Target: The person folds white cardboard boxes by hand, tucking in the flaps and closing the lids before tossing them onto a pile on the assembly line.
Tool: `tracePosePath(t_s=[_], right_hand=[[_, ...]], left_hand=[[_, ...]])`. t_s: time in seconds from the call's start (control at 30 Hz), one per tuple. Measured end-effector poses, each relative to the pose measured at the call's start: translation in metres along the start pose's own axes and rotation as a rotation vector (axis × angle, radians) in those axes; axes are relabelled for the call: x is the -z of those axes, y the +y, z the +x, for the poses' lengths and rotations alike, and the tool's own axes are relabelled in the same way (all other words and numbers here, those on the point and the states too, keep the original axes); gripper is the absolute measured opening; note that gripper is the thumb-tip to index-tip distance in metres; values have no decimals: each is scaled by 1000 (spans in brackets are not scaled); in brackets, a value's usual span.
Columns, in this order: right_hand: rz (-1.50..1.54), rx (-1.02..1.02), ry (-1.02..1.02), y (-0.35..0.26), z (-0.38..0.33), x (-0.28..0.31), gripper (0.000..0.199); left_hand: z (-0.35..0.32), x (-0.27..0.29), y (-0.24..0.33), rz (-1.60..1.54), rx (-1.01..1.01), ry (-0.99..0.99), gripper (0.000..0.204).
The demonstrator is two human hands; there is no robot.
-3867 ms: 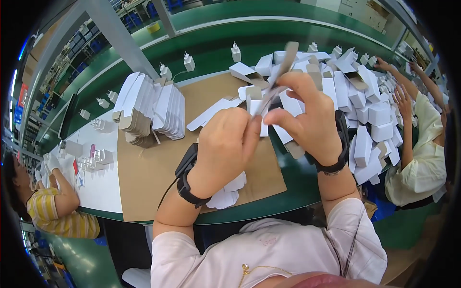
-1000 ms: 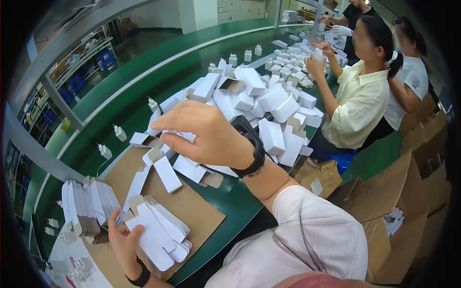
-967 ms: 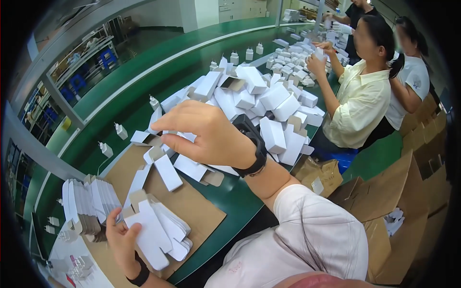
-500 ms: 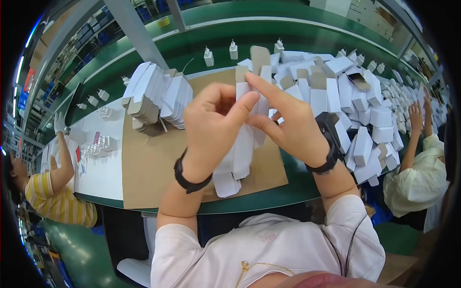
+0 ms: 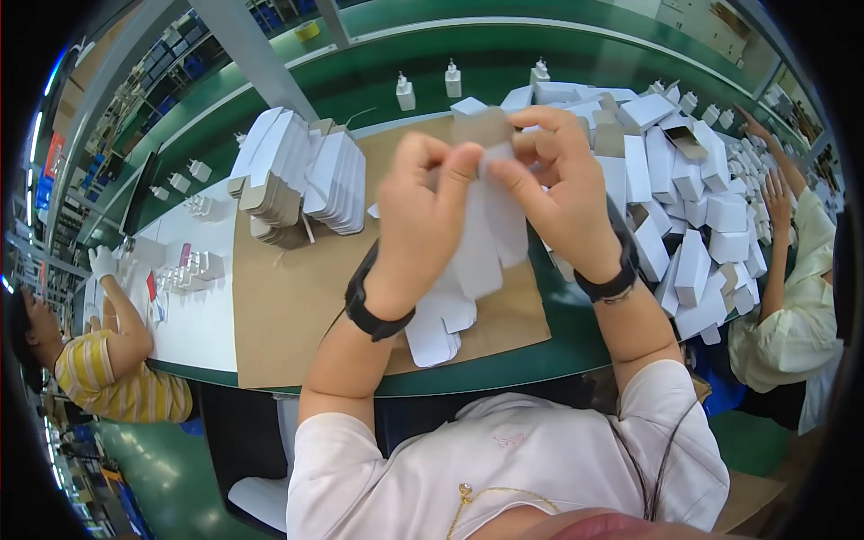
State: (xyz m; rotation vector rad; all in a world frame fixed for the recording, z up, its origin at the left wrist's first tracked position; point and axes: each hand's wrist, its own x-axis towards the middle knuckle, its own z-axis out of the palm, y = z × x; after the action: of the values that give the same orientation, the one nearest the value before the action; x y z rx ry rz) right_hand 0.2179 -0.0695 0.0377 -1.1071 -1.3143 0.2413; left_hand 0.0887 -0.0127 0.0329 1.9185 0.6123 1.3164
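Observation:
Between my two hands, above the brown cardboard sheet, is a white folding carton with a grey-brown inner flap at its far end; it is blurred by motion. My left hand pinches its upper left side between thumb and curled fingers. Opposite it, my right hand grips the upper right side, its thumb on the white face and fingers bent behind the flap. Below the hands, several flat white cartons lie overlapping on the cardboard sheet. Both wrists wear black bands.
Stacks of flat cartons stand at the left of the sheet. A large heap of white boxes lies to the right. Small white devices stand along the green belt beyond. One co-worker is at far left, another at right.
My right hand has drawn back its stretched index finger and curled its fingers. Both hands and the carton have shifted slightly right, and the carton's grey flap shows wider.

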Motion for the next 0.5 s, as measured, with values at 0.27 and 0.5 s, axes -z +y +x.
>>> tracePosePath(t_s=[0.27,0.5], right_hand=[[294,-122,-112,6,10,26,40],[-323,193,-124,-2,6,19,36]], left_hand=[[1,8,1,-164,154,-182,23],[-6,0,4,268,-166,-101,19]])
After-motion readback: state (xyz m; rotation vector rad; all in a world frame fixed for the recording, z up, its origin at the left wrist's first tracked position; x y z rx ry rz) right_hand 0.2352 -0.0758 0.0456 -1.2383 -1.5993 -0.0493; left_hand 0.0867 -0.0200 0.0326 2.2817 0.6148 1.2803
